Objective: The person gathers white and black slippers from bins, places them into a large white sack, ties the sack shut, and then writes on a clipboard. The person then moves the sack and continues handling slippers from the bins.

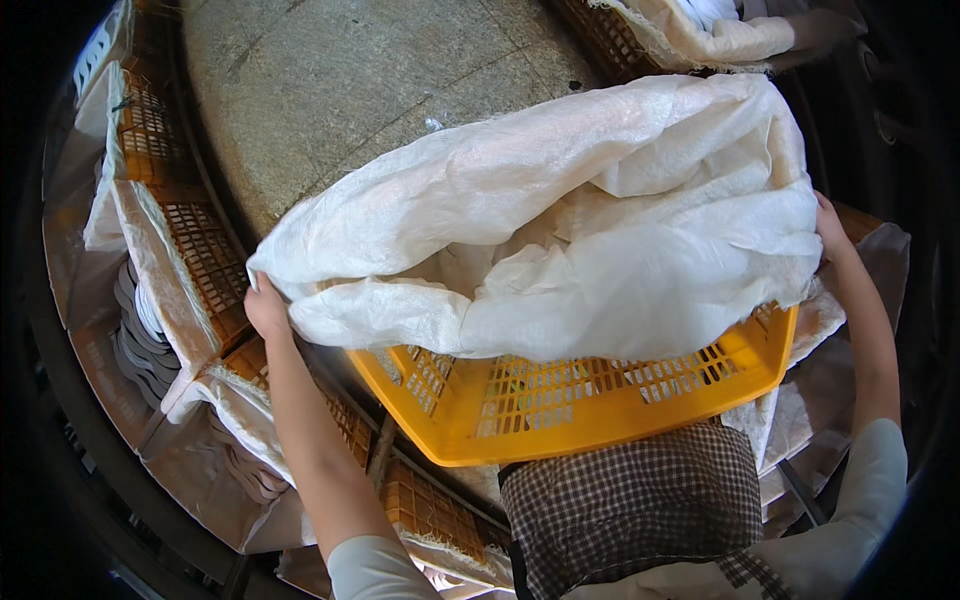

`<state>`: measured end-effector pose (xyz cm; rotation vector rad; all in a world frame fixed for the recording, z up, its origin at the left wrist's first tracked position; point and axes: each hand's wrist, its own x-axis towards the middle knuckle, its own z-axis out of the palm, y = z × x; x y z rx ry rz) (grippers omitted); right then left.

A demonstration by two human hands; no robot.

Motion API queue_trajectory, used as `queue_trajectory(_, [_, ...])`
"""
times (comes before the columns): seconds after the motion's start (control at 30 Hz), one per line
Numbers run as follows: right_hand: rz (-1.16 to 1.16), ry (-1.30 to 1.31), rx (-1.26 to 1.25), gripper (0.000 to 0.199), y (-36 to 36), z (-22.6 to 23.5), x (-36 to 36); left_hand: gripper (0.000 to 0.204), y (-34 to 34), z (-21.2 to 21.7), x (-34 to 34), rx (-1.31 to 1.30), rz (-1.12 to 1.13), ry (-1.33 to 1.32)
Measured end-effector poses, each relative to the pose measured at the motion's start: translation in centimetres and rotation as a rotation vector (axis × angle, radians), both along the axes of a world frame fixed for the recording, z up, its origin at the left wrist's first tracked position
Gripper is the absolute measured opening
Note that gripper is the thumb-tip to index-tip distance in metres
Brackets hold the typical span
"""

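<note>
A large white woven plastic sack (640, 260) spreads over a yellow plastic basket (590, 420) with slotted sides, right in front of my body. At the sack's left end, my left hand (268, 305) is closed on its edge. My right hand (830, 230) grips the sack's right end, its fingers partly hidden behind the cloth. Loose folds sag in the middle of the sack and cover most of the basket's opening. The near wall of the basket shows below the cloth. What lies inside the basket cannot be seen.
Along the left stand several orange baskets (205, 260) lined with pale sacking, some holding stacked grey and white curved pieces (145, 325). Another lined basket (700, 35) with white pieces is at the far right. Grey tiled floor (370, 70) lies beyond the sack.
</note>
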<state>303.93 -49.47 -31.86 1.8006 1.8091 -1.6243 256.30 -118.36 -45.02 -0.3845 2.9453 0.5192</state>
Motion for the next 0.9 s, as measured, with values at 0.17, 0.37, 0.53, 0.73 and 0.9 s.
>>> queue_trajectory(0.17, [0.072,0.106,-0.011,0.037,0.5,-1.1,9.4,0.054,1.3,-4.4,-1.1,0.135,-0.103,-0.383])
queue_trajectory(0.37, [0.101,-0.049,0.081,0.034,0.0,-4.3,11.0,0.044,-5.3,-12.3,7.5,0.408,-0.169,-0.529])
queue_trajectory(0.53, [-0.096,-0.065,-0.277,0.064,-4.7,3.4,9.8,0.029,-6.8,0.7,15.1,0.322,0.020,0.161])
queue_trajectory(0.73, [-0.273,0.097,-0.150,0.036,-13.1,5.1,10.1,0.056,1.4,8.6,29.1,0.947,0.536,-1.029])
queue_trajectory(0.9, [-0.665,0.358,0.050,0.025,-14.7,4.2,15.8,0.031,3.0,5.5,29.5,1.533,0.724,-0.348])
